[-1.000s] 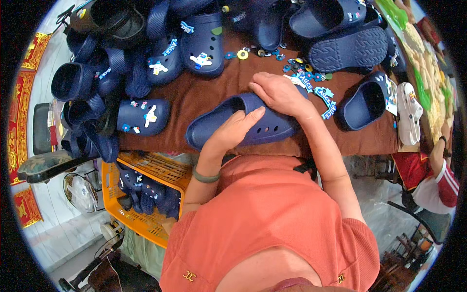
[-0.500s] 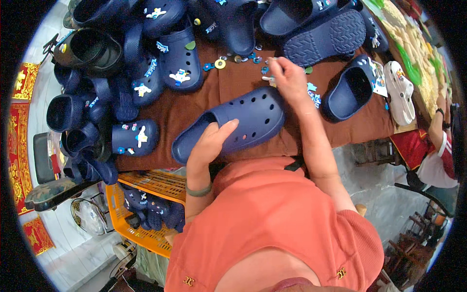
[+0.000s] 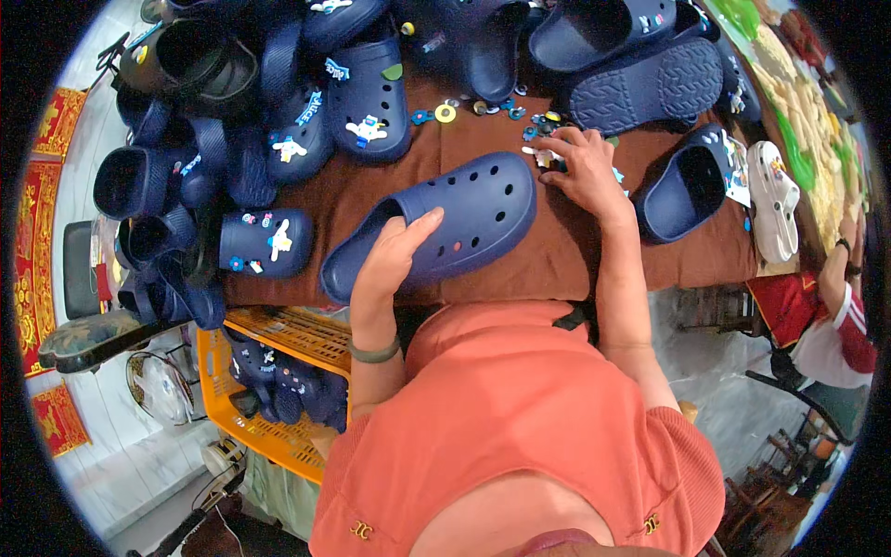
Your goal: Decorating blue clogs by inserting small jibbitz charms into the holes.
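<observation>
A plain navy clog [image 3: 478, 209] with rows of holes lies on its side on the brown cloth. My left hand [image 3: 390, 255] grips its heel opening, thumb on the outside and the other fingers hidden inside or behind. Past the clog's toe, my right hand [image 3: 589, 172] is lowered over a scatter of small shoe charms, fingers bent and apart. A white charm [image 3: 548, 160] shows under its fingertips; whether they pinch it is not visible. More charms, one a yellow ring [image 3: 445, 113], lie to the left of that hand.
Decorated navy clogs [image 3: 367, 102] crowd the left and far side. A navy clog [image 3: 682, 186] and a white clog [image 3: 775, 200] stand at right. Below the table edge, an orange crate [image 3: 278, 446] holds more clogs. Another person's arm [image 3: 840, 260] shows at far right.
My right hand has come down and slightly right, its fingers spreading from a pinch over the charms. My left hand still grips the clog, whose toe has tipped slightly. The whole view shifted a little.
</observation>
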Motion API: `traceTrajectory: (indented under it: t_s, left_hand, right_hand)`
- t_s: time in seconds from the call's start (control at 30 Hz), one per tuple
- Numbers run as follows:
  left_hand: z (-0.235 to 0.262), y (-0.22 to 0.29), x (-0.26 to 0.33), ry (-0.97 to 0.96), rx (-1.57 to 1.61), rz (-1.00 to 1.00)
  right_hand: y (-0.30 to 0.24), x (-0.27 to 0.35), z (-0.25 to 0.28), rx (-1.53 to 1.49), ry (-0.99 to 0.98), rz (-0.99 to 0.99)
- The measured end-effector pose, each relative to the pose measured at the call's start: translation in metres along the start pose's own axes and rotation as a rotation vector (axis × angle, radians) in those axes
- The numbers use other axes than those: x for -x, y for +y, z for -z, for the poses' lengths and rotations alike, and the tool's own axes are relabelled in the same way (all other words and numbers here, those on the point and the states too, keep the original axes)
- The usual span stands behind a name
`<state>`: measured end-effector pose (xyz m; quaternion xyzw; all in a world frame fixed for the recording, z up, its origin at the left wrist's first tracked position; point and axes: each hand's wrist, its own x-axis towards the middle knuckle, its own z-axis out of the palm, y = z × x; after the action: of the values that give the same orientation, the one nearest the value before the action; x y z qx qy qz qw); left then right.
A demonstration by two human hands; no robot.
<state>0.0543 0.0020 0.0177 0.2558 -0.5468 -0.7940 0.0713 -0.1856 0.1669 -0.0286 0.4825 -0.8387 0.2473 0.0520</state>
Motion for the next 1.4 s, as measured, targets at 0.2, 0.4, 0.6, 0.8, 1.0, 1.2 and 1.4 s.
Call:
traceTrajectory:
  t_s: [0.2, 0.4, 0.6, 0.8, 1.0, 1.2, 1.4]
  left_hand:
    - [0.011, -0.011, -0.007, -0.08, -0.019, -0.022]
    - [0.013, -0.011, -0.01, -0.098, -0.015, -0.025]
    - [0.011, -0.01, -0.007, -0.065, -0.064, -0.026]
    - [0.021, -0.019, -0.014, -0.102, -0.094, 0.001]
    - [0.015, -0.011, -0.011, -0.109, -0.108, -0.04]
    - [0.009, -0.008, -0.008, -0.086, -0.125, -0.065]
    - [0.016, -0.013, -0.012, -0.116, -0.14, -0.033]
  right_hand:
    - [0.0, -0.006, -0.017, 0.272, 0.132, 0.138]
    - [-0.024, -0.009, 0.004, -0.452, 0.256, 0.223]
    - [-0.033, 0.023, 0.012, -0.472, -0.036, 0.356]
    - [-0.04, 0.028, -0.002, -0.534, 0.028, 0.268]
    - [-0.042, 0.003, 0.008, -0.653, -0.16, 0.082]
    - [-0.037, -0.007, 0.017, -0.465, -0.207, 0.293]
    - [-0.03, -0.027, 0.013, -0.473, -0.386, 0.212]
